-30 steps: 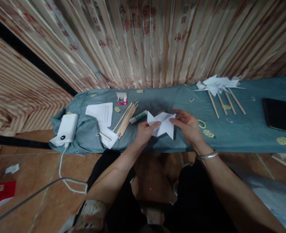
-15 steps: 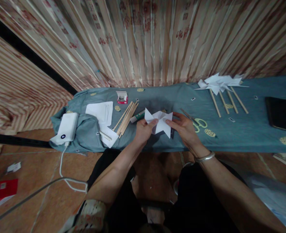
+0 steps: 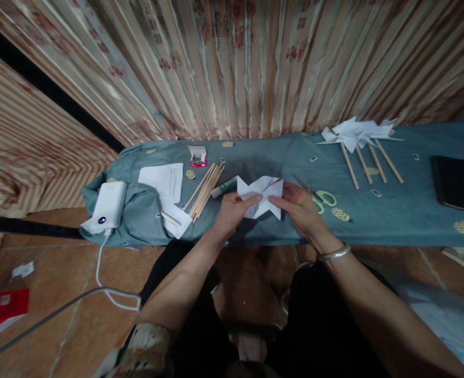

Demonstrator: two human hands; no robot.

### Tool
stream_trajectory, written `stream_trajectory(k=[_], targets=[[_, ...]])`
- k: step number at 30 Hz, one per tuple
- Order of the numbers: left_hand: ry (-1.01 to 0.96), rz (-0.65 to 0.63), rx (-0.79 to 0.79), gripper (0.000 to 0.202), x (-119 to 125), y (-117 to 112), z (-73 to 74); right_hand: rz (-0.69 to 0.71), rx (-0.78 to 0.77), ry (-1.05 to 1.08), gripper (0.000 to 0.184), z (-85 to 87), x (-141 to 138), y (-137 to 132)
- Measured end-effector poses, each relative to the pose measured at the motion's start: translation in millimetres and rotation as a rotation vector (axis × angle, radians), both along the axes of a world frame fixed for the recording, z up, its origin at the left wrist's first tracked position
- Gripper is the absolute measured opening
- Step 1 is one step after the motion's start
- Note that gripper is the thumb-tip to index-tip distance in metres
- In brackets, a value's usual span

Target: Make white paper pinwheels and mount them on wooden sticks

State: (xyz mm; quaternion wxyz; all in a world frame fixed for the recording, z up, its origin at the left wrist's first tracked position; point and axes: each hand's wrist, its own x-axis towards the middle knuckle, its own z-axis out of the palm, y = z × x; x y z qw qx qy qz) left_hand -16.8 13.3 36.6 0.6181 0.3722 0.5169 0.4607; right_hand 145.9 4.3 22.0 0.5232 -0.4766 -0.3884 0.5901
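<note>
L hand [image 3: 232, 210] + R hand [image 3: 302, 210] both on folded paper [image 3: 262, 191], fingers pinching its L & R sides, thumbs on top. Paper held abv bench [image 3: 409, 215], approx mid. Tube [image 3: 224, 187] + sticks [image 3: 207, 195] just L of L hand. Scissors [image 3: 319, 198] just R of R hand. Pinwheels [image 3: 352, 134] far R.

Table [image 3: 413, 223]: long, narrow, teal cover, yellow pineapple prints. Pleated beige curtain [image 3: 232, 68], reddish prints, hangs right behind table; striped fabric [image 3: 15, 136] left of table. Black pole [image 3: 59, 96] slants off table's far left corner. Brown tiled floor [image 3: 54, 273] below table, pale joints. Dim overall.
</note>
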Motion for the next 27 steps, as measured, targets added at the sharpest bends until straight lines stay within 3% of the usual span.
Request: stream_trajectory(k=[11, 16, 21, 27], targets=[[0.082, 0.032, 0.025, 0.016, -1.6, 0.3, 1.2, 0.075, 0.001, -0.078, 0.061, 3.2, 2.3, -2.7], [0.043, 0.042, 0.002, 0.018, 0.4, -0.4, -3.1, -0.050, 0.076, -0.104, 0.048, 0.6, 0.7, -3.1], [0.029, 0.042, 0.001, 0.015, 2.8, -0.1, -8.4, -0.218, 0.272, -0.389, 0.029, 3.2, 7.6, -3.8], [0.042, 0.016, -0.008, 0.008, 7.2, -2.3, -8.8, -0.175, 0.546, -0.815, 0.012, 13.5, 9.3, -13.2]])
